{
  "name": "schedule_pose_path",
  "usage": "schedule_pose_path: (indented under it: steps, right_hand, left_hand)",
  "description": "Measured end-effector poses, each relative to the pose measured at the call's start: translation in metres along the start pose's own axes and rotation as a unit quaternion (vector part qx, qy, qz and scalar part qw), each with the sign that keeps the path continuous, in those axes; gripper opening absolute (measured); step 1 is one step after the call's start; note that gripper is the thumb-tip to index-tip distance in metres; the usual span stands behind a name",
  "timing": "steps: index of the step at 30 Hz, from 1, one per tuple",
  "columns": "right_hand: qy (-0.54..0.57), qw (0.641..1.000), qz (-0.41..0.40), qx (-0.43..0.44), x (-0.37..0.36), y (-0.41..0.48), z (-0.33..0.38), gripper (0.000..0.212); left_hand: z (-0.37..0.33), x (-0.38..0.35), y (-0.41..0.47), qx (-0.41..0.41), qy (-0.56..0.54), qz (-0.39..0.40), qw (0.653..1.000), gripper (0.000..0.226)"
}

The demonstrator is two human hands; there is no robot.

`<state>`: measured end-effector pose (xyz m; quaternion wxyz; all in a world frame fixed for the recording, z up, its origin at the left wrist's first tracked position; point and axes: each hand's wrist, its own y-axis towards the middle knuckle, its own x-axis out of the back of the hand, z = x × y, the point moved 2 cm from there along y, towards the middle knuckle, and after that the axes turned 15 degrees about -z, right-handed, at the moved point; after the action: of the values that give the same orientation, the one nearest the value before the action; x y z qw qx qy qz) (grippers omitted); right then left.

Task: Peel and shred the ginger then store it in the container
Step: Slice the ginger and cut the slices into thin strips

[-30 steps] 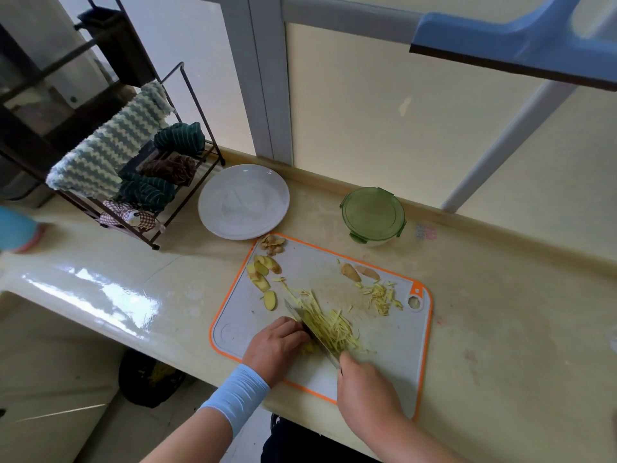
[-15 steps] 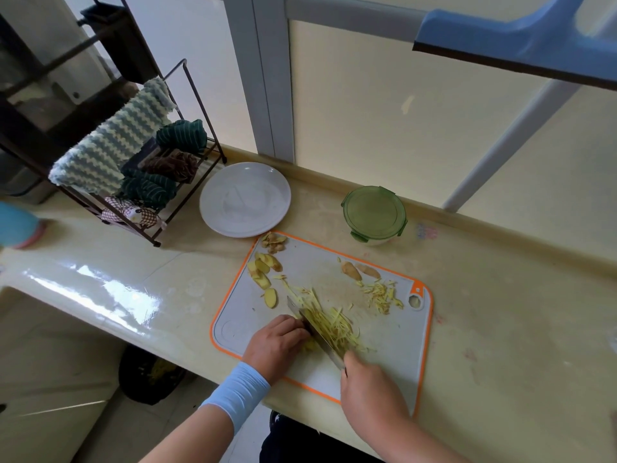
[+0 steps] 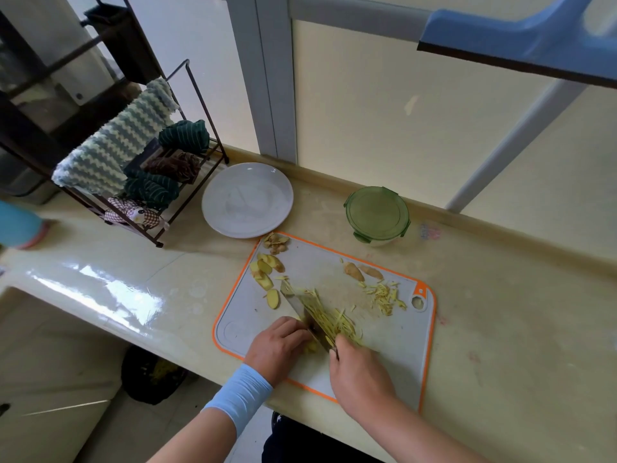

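Cream countertop (image 3: 507,329) under a frosted window, with one orange-rimmed cutting board (image 3: 400,359) laid on it.
One knife (image 3: 292,297) is gripped by the right hand (image 3: 359,372); a ginger piece (image 3: 312,346) is pinned under curled fingers of the left hand (image 3: 277,345). Two piles of ginger shreds (image 3: 344,324) are spread on the board; one white plate (image 3: 247,200) and one lidded green container (image 3: 377,213) are set behind it.

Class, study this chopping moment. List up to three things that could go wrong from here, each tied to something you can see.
1. The left hand holds ginger right beside the knife gripped by the right hand; a slip could cut the fingers.
2. The cutting board lies at the front edge of the counter; pressure might tip it.
3. The container is lidded; shreds could spill during transfer.
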<state>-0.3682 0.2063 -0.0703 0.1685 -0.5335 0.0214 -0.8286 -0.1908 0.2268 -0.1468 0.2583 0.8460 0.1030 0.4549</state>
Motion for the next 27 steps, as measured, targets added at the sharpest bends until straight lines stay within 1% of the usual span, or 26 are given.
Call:
schedule_pose_path:
  steps: [4, 7, 8, 12, 15, 19, 22, 25, 27]
  right_hand:
    - [-0.01, 1.0, 0.004, 0.012, 0.001, -0.017, -0.01, 0.012]
    - [-0.035, 0.999, 0.009, -0.002, -0.003, -0.023, -0.015, 0.023]
    - [-0.04, 0.999, 0.013, -0.005, -0.005, -0.024, -0.014, 0.024]
    - [-0.05, 0.999, 0.017, -0.006, -0.014, -0.013, -0.008, 0.017]
    - [-0.053, 0.998, 0.023, -0.007, -0.018, -0.003, -0.001, 0.008]
    - [-0.049, 0.999, 0.014, -0.004, -0.019, 0.004, 0.003, 0.012]
    - [-0.033, 0.999, 0.002, 0.001, -0.012, -0.002, -0.002, 0.02]
    - [-0.033, 0.999, 0.014, 0.006, -0.003, -0.015, -0.009, 0.011]
    - [-0.038, 0.999, 0.025, -0.004, 0.0, -0.024, -0.013, 0.009]
  left_hand:
    - [0.001, 0.0, 0.0, -0.001, -0.002, -0.004, 1.0, 0.014]
    - [0.002, -0.001, -0.001, -0.001, -0.003, 0.001, 1.0, 0.013]
    - [0.002, -0.001, -0.001, -0.002, -0.005, 0.002, 1.0, 0.013]
    - [0.004, -0.004, -0.003, 0.001, -0.004, 0.005, 1.0, 0.014]
    - [0.004, -0.005, -0.004, 0.002, 0.009, 0.0, 1.0, 0.015]
    - [0.001, -0.004, -0.003, 0.001, 0.017, -0.002, 1.0, 0.017]
    - [0.001, -0.004, -0.002, 0.005, 0.017, -0.004, 1.0, 0.019]
    - [0.001, -0.004, -0.002, 0.008, 0.013, -0.006, 1.0, 0.018]
    - [0.001, -0.005, -0.003, 0.014, 0.013, 0.001, 1.0, 0.018]
